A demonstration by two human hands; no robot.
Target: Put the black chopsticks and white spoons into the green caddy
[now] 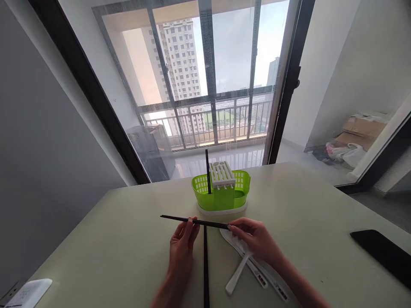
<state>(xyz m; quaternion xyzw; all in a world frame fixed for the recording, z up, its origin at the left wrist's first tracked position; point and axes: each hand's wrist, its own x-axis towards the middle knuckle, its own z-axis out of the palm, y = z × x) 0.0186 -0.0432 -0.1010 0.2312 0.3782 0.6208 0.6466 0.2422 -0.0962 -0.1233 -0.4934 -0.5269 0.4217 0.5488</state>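
Observation:
My left hand (pixel 182 248) is closed, pinching black chopsticks (pixel 212 223) near their middle. My right hand (pixel 255 238) is closed on their right end, so they lie nearly level above the table; whether this is one stick or two pressed together I cannot tell. Below, more black chopsticks (pixel 206 267) lie on the table, pointing away from me. White spoons (pixel 236 276) lie crossed under my right hand, their bowls partly hidden. Just beyond my hands stands a green utensil basket (pixel 221 201) with a white slotted rack (pixel 221 173) and upright black chopsticks (pixel 208 171) in its left part.
The pale table (pixel 128 239) ends in front of a glass sliding door. A black flat object (pixel 382 254) lies at the right edge and a white object (pixel 34 293) at the near left. Cardboard boxes (pixel 364 132) and plastic bags sit on the floor beyond.

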